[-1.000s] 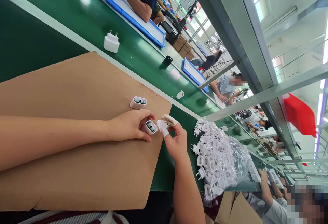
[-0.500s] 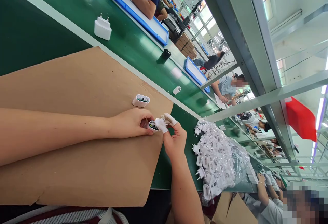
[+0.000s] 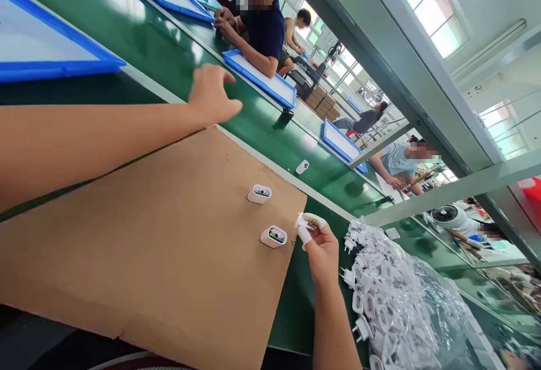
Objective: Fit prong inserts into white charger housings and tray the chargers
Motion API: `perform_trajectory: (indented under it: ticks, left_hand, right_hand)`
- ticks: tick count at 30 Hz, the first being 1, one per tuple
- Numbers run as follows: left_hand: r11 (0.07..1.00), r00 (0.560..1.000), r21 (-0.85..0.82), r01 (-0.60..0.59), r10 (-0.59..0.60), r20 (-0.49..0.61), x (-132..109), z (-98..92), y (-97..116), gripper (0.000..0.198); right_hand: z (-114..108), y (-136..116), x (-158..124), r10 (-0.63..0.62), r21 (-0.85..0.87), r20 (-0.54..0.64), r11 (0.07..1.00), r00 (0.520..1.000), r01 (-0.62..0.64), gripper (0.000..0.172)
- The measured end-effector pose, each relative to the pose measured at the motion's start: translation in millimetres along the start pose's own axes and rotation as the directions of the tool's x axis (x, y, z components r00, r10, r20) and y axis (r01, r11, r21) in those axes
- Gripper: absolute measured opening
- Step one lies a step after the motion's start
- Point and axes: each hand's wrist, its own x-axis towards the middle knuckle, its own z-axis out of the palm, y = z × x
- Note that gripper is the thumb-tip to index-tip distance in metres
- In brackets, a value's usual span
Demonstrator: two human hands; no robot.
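My left hand is stretched over the green belt at the upper left. Its thumb and fingers are apart, and nothing shows between them. My right hand, with white covers on thumb and fingertips, pinches a small white plug cap over the cardboard's right edge. The fingers partly hide this cap. Two white charger housings, one farther and one nearer, lie on the cardboard with open ends showing circuit parts. The nearer housing is just left of my right hand, apart from it.
Brown cardboard covers the bench. On the right lies a clear bag beside heaped white plug caps. A small white piece and a black clip sit along the belt. Blue-rimmed trays and co-workers are beyond.
My left hand has let go of the nearer charger housing and swung up and left over the belt. My right hand keeps its plug cap. The view has shifted; the belt's large charger no longer shows.
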Motion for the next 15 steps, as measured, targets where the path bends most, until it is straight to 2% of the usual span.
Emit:
perform_trajectory:
  ticks: [1,2,4,5,7,9,12,15]
  left_hand:
    - [0.993,0.996,0.077,0.086,-0.083,-0.044,25.5,-2.7,-14.7,0.035]
    - [0.974,0.985,0.146,0.171,-0.167,-0.04,46.3,-5.0,-30.0,0.041]
    - [0.953,0.974,0.203,0.224,-0.224,-0.02,72.5,-9.6,-58.8,0.059]
    - [0.943,0.969,0.228,0.242,-0.247,-0.006,79.0,-11.7,-70.8,0.057]
    - [0.929,0.961,0.265,0.259,-0.276,0.03,82.8,-14.9,-88.0,0.045]
    - [0.916,0.953,0.294,0.273,-0.299,0.048,80.2,-18.3,-95.2,0.036]
    - [0.914,0.96,0.309,0.262,-0.279,0.012,74.4,-34.5,-94.5,0.043]
    - [0.922,0.969,0.297,0.247,-0.232,-0.085,74.9,-69.7,-96.9,0.058]
  right_hand:
    - [-0.6,1.5,1.1,0.002,0.035,0.025,0.999,1.0,-0.003,0.036]
    - [-1.3,3.7,1.7,0.003,0.06,0.04,0.998,0.999,-0.005,0.037]
    - [-3.4,10.6,2.2,0.009,0.063,0.039,0.998,0.999,-0.012,0.036]
    - [-4.9,14.9,2.4,0.014,0.051,0.023,0.999,1.0,-0.015,0.035]
    - [-8.2,23.5,3.3,0.032,0.02,0.0,0.999,0.999,-0.032,0.036]
    - [-11.3,28.9,3.7,0.045,-0.012,-0.017,0.999,0.999,-0.045,0.037]
    - [-13.5,28.1,2.3,0.041,-0.055,-0.022,0.998,0.999,-0.042,0.038]
    - [-12.1,20.2,-0.2,0.021,-0.107,-0.008,0.994,1.0,-0.022,0.038]
